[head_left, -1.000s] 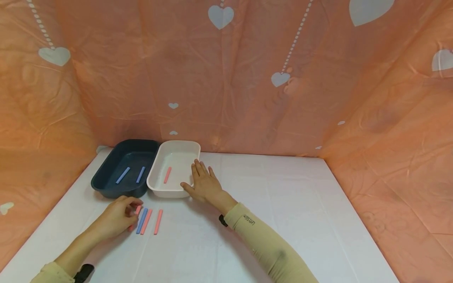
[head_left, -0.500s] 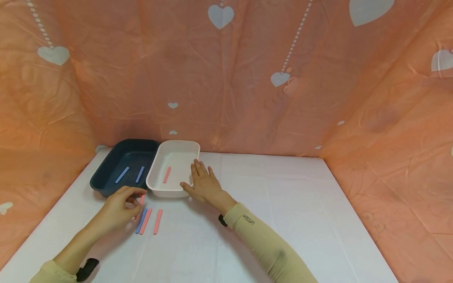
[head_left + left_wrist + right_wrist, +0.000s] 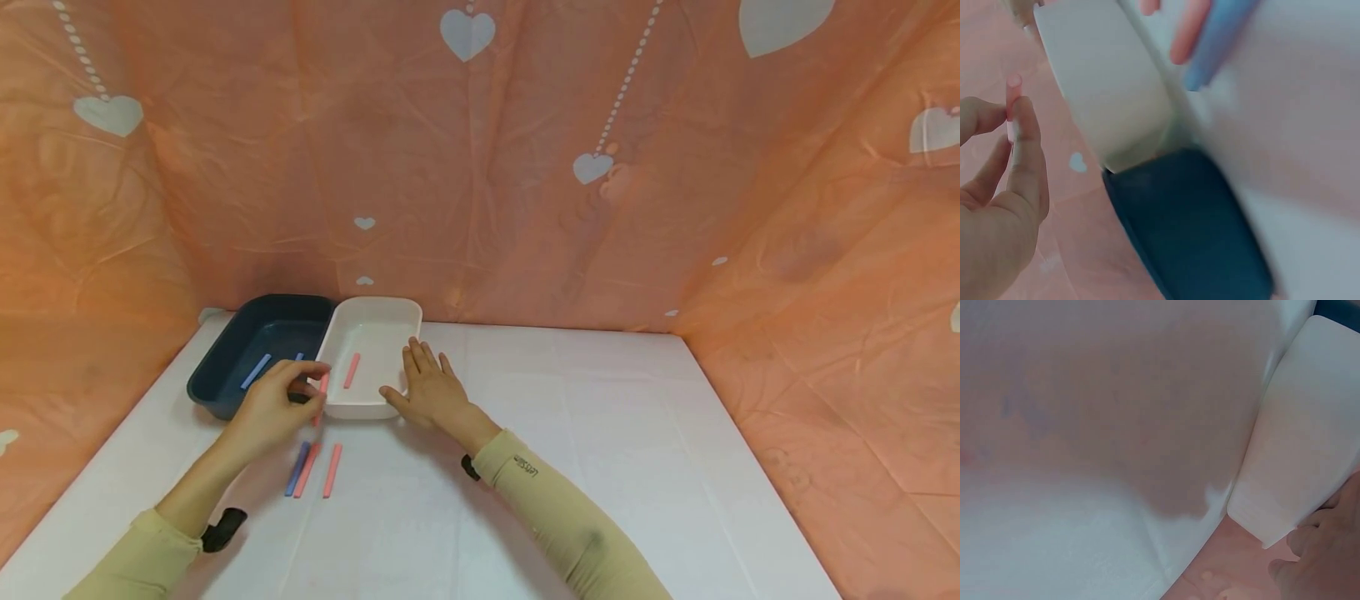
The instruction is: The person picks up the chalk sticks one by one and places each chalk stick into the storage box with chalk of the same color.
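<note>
The left hand (image 3: 273, 408) pinches a slim, pink, straight stick (image 3: 324, 384), apparently matt, between the thumb and fingertips. The gap between the digits is no wider than the stick. The stick is at the near left corner of a white, rectangular, round-cornered tray (image 3: 360, 411), overlapping its rim in the head view; its exact height over the rim cannot be told.

Handling, by judgement: the stick appears light and stiff, with no bend showing along it. Material is not confirmed; if chalk-like, it could snap under side load. Slip risk is judged low to moderate. The middle of the long sides is the sound place for a light fingertip pinch.

Orientation: the long axis runs roughly away from the person, the far end leaning slightly right. In the left wrist view one rounded end shows beyond the fingertips. The angle to the tabletop cannot be measured.

A loose blue stick (image 3: 297, 469) and two pink ones (image 3: 307, 471) (image 3: 332, 471) lie on the white cloth (image 3: 562, 467), their long axes similarly aligned. One pink stick (image 3: 352, 371) lies inside the white tray.

The right hand (image 3: 435, 392) rests against the white tray's right side, fingers extended, gripping no stick. A dark blue, rectangular tray (image 3: 217, 404) stands just beside, on the left.
</note>
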Demonstrator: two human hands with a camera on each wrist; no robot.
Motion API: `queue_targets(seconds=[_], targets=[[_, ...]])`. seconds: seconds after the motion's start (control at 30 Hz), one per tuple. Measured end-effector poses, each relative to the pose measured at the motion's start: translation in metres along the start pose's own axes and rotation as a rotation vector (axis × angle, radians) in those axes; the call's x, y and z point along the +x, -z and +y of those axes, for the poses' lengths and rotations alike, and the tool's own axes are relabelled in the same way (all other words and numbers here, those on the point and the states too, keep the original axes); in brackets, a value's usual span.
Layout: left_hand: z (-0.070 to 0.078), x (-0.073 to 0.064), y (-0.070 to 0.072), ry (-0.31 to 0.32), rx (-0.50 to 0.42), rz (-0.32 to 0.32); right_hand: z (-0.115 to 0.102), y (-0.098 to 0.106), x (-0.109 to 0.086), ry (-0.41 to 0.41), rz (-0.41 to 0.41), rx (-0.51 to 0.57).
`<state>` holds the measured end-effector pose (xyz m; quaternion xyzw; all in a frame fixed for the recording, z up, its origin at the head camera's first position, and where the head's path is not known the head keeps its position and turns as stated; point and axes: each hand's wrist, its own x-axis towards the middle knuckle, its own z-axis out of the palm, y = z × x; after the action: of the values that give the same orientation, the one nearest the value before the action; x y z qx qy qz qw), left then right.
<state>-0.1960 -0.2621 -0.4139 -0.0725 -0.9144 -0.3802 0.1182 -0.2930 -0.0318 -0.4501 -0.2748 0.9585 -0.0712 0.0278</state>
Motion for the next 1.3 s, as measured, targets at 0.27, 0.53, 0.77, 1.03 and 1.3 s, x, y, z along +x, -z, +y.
queue_targets(seconds=[0.27,0.53,0.77,1.03,1.3], targets=[[0.009,0.029,-0.01,-0.039,-0.068,-0.013,0.0,-0.001,0.001,-0.005,0.008,-0.008],[0.01,0.053,-0.021,-0.058,-0.062,-0.044,-0.002,-0.001,0.002,-0.017,-0.004,-0.032],[0.004,0.076,-0.038,-0.043,-0.059,-0.073,-0.001,0.001,0.001,-0.018,-0.015,-0.056],[-0.007,0.093,-0.056,-0.002,-0.112,-0.139,-0.001,0.001,0.001,-0.01,-0.01,-0.048],[-0.017,0.101,-0.068,0.053,-0.192,-0.214,0.0,0.001,0.0,-0.004,-0.004,-0.063]])
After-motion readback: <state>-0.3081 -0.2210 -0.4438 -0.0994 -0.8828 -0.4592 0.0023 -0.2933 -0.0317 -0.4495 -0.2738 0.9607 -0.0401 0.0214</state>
